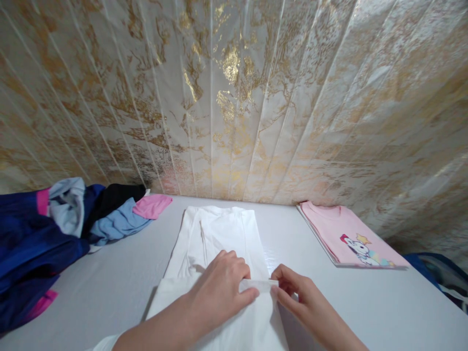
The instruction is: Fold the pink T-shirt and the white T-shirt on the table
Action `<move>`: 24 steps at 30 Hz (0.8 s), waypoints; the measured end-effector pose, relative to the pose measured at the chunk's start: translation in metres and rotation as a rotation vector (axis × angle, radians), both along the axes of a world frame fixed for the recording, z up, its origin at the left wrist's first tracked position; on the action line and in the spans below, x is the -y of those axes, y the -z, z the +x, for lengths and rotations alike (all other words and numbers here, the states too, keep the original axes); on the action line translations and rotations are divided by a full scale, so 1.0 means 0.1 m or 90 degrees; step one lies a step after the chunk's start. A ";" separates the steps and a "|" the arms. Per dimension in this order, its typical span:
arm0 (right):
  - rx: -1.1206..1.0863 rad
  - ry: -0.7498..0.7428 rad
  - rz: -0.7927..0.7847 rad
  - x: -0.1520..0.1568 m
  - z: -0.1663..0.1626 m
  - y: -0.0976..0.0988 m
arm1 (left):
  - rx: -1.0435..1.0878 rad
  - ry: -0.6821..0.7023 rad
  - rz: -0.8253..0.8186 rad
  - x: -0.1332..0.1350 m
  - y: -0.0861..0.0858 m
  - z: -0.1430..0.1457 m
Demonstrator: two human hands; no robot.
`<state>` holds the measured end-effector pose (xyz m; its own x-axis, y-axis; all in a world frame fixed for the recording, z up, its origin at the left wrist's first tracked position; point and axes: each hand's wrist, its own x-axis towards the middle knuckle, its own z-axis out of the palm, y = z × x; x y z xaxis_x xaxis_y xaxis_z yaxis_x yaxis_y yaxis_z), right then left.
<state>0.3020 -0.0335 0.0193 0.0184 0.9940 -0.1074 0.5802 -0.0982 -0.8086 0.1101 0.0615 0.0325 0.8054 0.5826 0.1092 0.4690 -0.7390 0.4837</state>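
White folded cloth, which looks like a pair of pants (226,234) with a drawstring near its far end, lies lengthwise in front of me. Its near part is lifted and doubled over toward the middle. My left hand (228,280) grips the raised edge, thumb on the near side and fingers curled behind it. At the right end of that same edge, my right hand (296,292) pinches the corner between thumb and fingers. The cloth under my left palm is hidden.
A heap of loose clothes (32,243), in navy, black, blue and pink, fills the left side. A pink folded T-shirt (340,229) with a cartoon dog lies at the right on a flat stack. Gold-patterned curtain (234,122) hangs behind the white table (124,273). A dark blue item (435,273) sits beyond the right edge.
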 end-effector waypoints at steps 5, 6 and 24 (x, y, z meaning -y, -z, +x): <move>-0.001 0.077 0.055 -0.01 -0.08 0.21 | -0.004 -0.026 0.068 0.08 0.16 0.03; 0.006 0.095 0.072 -0.01 -0.09 0.21 | -0.003 -0.025 0.073 0.09 0.16 0.03; 0.243 0.092 0.084 -0.03 -0.02 0.28 | -0.015 0.081 0.183 0.20 0.12 0.02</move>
<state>0.2999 -0.0303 -0.0091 0.1725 0.9830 0.0623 0.8280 -0.1104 -0.5497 0.1117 0.0412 0.0209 0.8741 0.4252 0.2348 0.3729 -0.8972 0.2365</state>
